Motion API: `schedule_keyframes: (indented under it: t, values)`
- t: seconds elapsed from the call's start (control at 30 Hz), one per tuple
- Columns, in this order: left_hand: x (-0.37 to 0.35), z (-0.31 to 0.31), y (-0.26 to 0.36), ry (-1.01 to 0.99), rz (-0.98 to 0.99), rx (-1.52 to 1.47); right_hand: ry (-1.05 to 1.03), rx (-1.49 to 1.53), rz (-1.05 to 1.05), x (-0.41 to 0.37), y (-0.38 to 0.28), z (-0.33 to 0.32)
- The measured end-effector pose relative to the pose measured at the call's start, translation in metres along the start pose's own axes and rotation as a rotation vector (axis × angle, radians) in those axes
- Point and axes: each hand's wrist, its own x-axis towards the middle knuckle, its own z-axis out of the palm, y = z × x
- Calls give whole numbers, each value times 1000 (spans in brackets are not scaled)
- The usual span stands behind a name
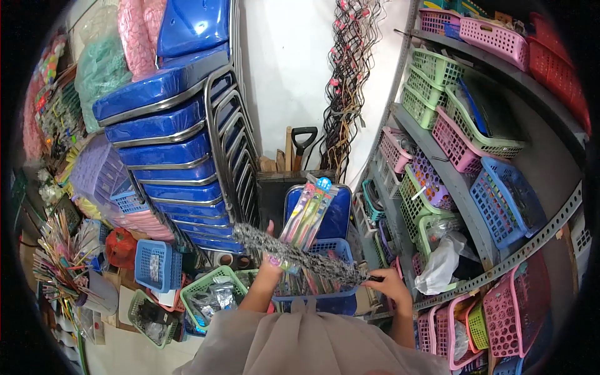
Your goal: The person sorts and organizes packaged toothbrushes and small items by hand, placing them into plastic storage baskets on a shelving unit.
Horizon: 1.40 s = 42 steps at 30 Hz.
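Observation:
My right hand [389,286] is closed around the dark handle of a grey-and-black shaggy duster [306,257]. The duster stretches leftward, its far end crossing in front of my left hand [271,265]. That left hand grips the lower end of a clear plastic packet [309,215] of long colourful sticks with a blue round top; the exact kind of sticks I cannot tell. The packet stands tilted upright, and the duster's fibres overlap its lower part. Beneath both hands sits a blue basket [342,247] with more packaged things inside, partly hidden by the duster.
To the left rises a tall stack of blue padded chairs [165,147]. Metal shelves [440,178] with pink, green and blue baskets line the right side. A green basket [219,275] of packets stands left of my left arm. A black-handled tool [304,139] leans by the wall.

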Motion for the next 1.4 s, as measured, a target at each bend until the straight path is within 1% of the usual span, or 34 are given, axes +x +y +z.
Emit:
schedule_keyframes:
  t: [0.03,0.07,0.13,0.2,0.23,0.27,0.3,0.33,0.37,0.4,0.43,0.47,0.5,0.53,0.57,0.6,0.67,0.7,0.73,0.77,0.8,0.83,0.87,0.93,0.97,1.0,1.07,1.13,1.2,1.23,1.27,1.33,1.37,1.4]
  values:
    - [-1,1,3,-122,-90,-8,5,1,1,2,8,-1]
    - [0,-1,5,-121,-95,-9,59,17,22,3,18,-2]
    - [3,-8,4,112,-46,-45,115,30,51,0,18,-3]
    - [7,-12,-2,64,-34,-39,135,-107,148,-1,11,-3]
    - [11,-11,-5,13,-16,-28,130,-55,19,-4,9,0]
    - [14,-10,-7,-38,4,-15,136,-57,18,-6,12,0]
    - [9,17,-8,-11,-57,-65,99,-66,25,-8,14,-1]
    - [15,1,-4,-13,-58,-65,59,-74,32,-8,15,-4]
    - [23,-28,3,89,-21,3,15,-39,138,-7,14,-9]
    - [23,-23,5,193,17,71,13,-39,141,-5,9,-9]
    - [17,-11,1,157,-41,29,116,-24,170,-4,3,-6]
    - [19,-14,1,161,-41,27,220,-10,198,-3,1,-4]
    - [23,-16,1,144,-10,26,219,-10,199,-4,1,-4]
    - [25,-17,0,127,21,25,121,-26,127,-4,3,-4]
    - [25,-19,-3,-301,-75,-47,25,-40,54,-4,5,-5]
    - [23,-12,-5,-300,-75,-46,24,-39,53,-4,9,-5]
    - [19,0,-5,-136,-73,-98,15,-41,96,-5,18,-6]
    - [22,-5,-5,-90,-9,-75,12,-40,98,-4,15,-5]
    - [22,-10,-5,-86,-8,-77,78,-32,148,-2,10,-5]
    - [23,-15,-3,89,25,18,144,-23,197,-1,7,-4]
    - [22,-6,-3,262,58,115,142,-23,196,-2,8,-2]
    - [20,6,-6,-60,-43,53,68,1,114,-2,11,1]
    - [20,4,-7,-59,-42,54,-5,26,31,-2,12,3]
    - [21,3,-8,-100,-94,-120,-47,4,48,-2,-2,0]
    - [21,3,-8,-98,-92,-119,-89,-18,67,-2,-7,-1]
    - [20,2,-8,-60,-43,2,-92,-16,68,0,1,1]
    - [19,3,-8,19,55,241,28,-74,108,3,22,7]
    - [19,-4,-6,36,25,197,-19,-77,85,2,4,7]
    - [15,-9,-4,-41,-92,-99,-61,-82,59,2,-3,8]
    - [20,-9,-5,-73,-80,-194,-48,-77,47,2,-3,9]
    - [19,-11,-7,-68,-78,-195,-37,-72,36,1,-2,10]
    - [14,-9,-10,-26,49,71,-36,-72,86,5,1,8]
    - [15,-4,-12,36,49,-98,-33,-76,132,7,2,8]
    - [15,-6,-10,39,52,-98,-38,-74,132,6,1,9]
